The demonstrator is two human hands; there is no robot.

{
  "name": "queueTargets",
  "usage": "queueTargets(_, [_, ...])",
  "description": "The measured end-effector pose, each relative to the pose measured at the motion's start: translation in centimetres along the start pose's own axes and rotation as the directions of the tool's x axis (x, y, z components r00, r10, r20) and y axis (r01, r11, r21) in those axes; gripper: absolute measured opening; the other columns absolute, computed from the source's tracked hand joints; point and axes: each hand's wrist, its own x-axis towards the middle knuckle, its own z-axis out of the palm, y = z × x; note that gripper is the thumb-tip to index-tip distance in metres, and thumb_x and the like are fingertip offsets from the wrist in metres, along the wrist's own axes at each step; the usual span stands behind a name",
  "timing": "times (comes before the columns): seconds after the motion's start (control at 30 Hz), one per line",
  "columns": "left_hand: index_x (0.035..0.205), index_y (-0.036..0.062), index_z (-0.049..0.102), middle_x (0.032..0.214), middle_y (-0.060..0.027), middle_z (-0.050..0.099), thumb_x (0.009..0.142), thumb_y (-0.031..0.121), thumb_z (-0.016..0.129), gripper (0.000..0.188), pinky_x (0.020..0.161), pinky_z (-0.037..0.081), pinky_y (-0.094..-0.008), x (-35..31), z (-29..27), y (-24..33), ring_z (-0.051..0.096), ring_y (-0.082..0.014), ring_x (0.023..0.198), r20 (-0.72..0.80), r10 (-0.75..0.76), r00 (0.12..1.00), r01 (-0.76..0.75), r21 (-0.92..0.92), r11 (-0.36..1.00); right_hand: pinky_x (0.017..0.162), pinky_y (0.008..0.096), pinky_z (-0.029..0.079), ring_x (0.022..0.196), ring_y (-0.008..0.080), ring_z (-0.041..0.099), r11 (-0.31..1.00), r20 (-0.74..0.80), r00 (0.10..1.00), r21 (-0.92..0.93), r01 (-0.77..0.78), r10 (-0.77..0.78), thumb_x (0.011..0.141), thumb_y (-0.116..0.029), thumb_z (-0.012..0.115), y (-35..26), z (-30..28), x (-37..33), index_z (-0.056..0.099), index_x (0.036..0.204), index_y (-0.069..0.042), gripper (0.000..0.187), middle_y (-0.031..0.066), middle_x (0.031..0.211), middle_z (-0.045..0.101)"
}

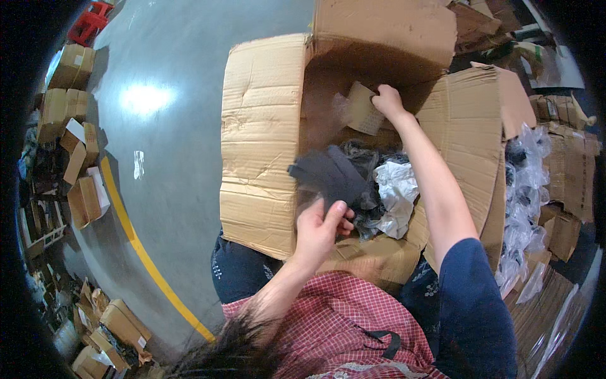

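A large open cardboard box (262, 145) stands in front of me with its flaps spread outward. Inside lie crumpled white paper or plastic (396, 189) and dark, glossy plastic wrapping (363, 155). My left hand (322, 227) is closed on a dark grey, flat, fabric-like piece (331, 174), held over the box's near left part. Deeper toward the far side, my right hand (390, 102) grips the edge of a beige piece of cardboard (364, 108) with faint printing. Beside that piece is a bit of clear plastic (341, 107).
On the right, clear plastic bags (524, 189) lie beside the box, with more cardboard (568, 164) beyond. Several small boxes (66, 114) line the left side, near a yellow floor line (151, 265). A red plastic stool or crate (88, 24) stands at the far left.
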Motion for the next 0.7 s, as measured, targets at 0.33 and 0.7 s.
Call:
queueTargets(0.33, [0.112,-0.0011,0.062,0.099,-0.0077,0.069,0.105,0.018,0.051,0.023,0.087,0.051,-0.0319,-7.1,0.1,5.2,0.065,-0.0164,0.091,-0.005,0.450,0.893,-0.440,-0.218,0.871,0.076,0.0303,0.050,0.084,0.0149,0.063,0.531,-0.151,0.988,0.839,0.117,0.021,0.082,-0.011,0.074,-2.6,-10.9,-32.7,0.073,0.101,0.002,0.023,0.0058,0.090,0.070])
queueTargets(0.7, [0.114,-0.0062,0.065,0.097,-0.0112,0.070,0.100,0.023,0.060,0.033,0.077,0.053,-0.0310,-23.4,-0.6,3.5,0.066,-0.0179,0.084,0.284,0.247,0.926,-0.196,-0.198,0.961,0.091,0.0382,0.051,0.100,0.0299,0.066,0.588,-0.375,0.754,0.474,0.656,-0.539,0.073,-0.002,0.072,-3.7,-13.3,-53.1,0.076,0.099,-0.004,0.026,0.0102,0.105,0.073])
